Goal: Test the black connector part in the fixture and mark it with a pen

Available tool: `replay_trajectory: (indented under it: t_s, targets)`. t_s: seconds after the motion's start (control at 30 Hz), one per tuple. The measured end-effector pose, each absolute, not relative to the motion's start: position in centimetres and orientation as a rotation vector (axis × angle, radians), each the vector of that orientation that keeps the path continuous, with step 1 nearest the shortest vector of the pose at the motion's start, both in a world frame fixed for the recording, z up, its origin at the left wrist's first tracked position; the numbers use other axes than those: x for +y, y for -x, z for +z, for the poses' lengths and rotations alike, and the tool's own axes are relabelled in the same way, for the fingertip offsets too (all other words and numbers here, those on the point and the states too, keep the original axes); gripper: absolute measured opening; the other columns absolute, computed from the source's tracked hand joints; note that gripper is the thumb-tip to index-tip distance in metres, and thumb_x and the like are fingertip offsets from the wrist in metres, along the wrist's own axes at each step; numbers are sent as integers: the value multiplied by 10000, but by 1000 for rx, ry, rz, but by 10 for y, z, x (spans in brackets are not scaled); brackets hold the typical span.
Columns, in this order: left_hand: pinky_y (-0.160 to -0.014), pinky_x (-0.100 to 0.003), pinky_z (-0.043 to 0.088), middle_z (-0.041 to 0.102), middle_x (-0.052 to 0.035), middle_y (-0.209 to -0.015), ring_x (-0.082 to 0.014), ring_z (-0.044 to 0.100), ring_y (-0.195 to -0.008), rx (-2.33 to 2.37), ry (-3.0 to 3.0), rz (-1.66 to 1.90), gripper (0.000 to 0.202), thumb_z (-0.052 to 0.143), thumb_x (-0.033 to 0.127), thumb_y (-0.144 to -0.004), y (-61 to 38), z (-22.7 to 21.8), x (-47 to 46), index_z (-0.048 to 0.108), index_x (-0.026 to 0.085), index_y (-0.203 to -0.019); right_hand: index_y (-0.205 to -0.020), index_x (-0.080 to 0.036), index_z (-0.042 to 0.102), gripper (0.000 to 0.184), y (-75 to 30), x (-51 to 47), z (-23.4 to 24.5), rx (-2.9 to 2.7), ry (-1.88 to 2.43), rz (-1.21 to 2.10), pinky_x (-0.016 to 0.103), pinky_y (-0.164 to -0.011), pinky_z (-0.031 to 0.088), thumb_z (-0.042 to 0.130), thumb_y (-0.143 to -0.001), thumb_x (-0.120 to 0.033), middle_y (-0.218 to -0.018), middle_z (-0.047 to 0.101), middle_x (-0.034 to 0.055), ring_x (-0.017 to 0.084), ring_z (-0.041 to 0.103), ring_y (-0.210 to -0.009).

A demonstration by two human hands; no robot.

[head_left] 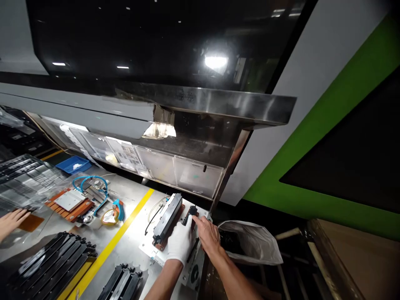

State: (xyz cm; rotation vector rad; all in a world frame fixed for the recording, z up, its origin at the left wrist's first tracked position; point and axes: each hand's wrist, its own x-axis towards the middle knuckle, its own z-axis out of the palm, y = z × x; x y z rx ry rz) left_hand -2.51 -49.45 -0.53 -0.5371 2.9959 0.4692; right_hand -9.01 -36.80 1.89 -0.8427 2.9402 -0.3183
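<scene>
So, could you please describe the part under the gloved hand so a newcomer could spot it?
On the steel bench, right of the yellow stripe, sits a white fixture plate. The long black part lies there, alone, beside the gloved left hand; the others are stacked.

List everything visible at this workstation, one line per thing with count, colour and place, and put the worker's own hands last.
long module: one, black, on the fixture plate under the left hand
fixture plate: one, white and brown, bench's right end
small clamp: one, black, at the right hand's fingertips
bag: one, clear grey, right of the bench
stacked trays: two stacks, black, bench's near edge
yellow line: one, across the bench
orange jig: one, with blue hose, left of the line
blue bin: one, far left
co-worker's hand: one, bare, left edge
left hand: white glove, resting against the module
right hand: bare, reaching for the clamp
</scene>
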Motion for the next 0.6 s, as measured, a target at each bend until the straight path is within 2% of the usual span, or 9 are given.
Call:
replay_trajectory:
  t_s: [0.07, 0.17, 0.23, 0.3, 0.37, 0.5, 0.6]
  targets:
    - [-742, -560, 609, 630, -159, -1168, -365, 694, -977, 3059, 496, 555, 586, 350, 250, -960, 20, -8, -495, 315, 358, -1535, -1406, -401, 533, 546, 90, -362, 23, 2989, 777, -339, 282, -663, 448, 323, -1000, -104, -1041, 664, 10, 181, 702, -880]
    - [-984, -484, 570, 585, -195, -1366, -311, 641, -1160, 3319, 433, 690, 648, 451, 271, -961, -4, -32, -498, 226, 177, -1561, -1487, -372, 460, 609, 77, -348, 27, 3051, 628, -388, 265, -689, 462, 299, -990, -60, -1087, 648, 26, 173, 697, -931]
    - [-1051, -464, 541, 589, -235, -1361, -296, 616, -1225, 3520, 427, 660, 637, 505, 293, -957, -27, -58, -504, 284, 84, -1517, -1489, -351, 470, 608, 58, -340, 28, 3021, 597, -414, 258, -684, 464, 295, -988, -53, -1086, 645, 34, 170, 697, -922]
    - [-989, -442, 584, 603, -265, -1335, -298, 653, -1192, 3664, 327, 495, 463, 517, 236, -950, -49, -81, -513, 483, 81, -1385, -1469, -355, 500, 613, 35, -338, 27, 2937, 641, -429, 254, -673, 463, 297, -983, -42, -1065, 651, 30, 166, 699, -899]
    - [-918, -393, 614, 616, -282, -1317, -301, 681, -1163, 3713, 146, 328, 353, 501, 144, -935, -64, -90, -521, 605, 99, -1269, -1451, -371, 522, 615, 13, -343, 24, 2861, 710, -447, 247, -673, 464, 311, -979, -37, -1035, 657, 24, 165, 697, -889]
    - [-930, -356, 605, 628, -236, -1364, -278, 687, -1165, 3595, 88, 207, 434, 515, 66, -909, -70, -72, -529, 617, 156, -1321, -1411, -383, 567, 615, -10, -361, 18, 2841, 759, -467, 244, -704, 464, 348, -962, -22, -994, 659, 26, 173, 679, -896]
    - [-797, -336, 636, 744, -179, -1153, -242, 753, -926, 3515, 132, 163, 409, 500, 93, -927, -66, -56, -526, 637, 163, -1306, -1391, -398, 572, 600, -9, -369, 16, 2840, 780, -453, 240, -677, 446, 373, -957, -34, -975, 655, 22, 173, 681, -878]
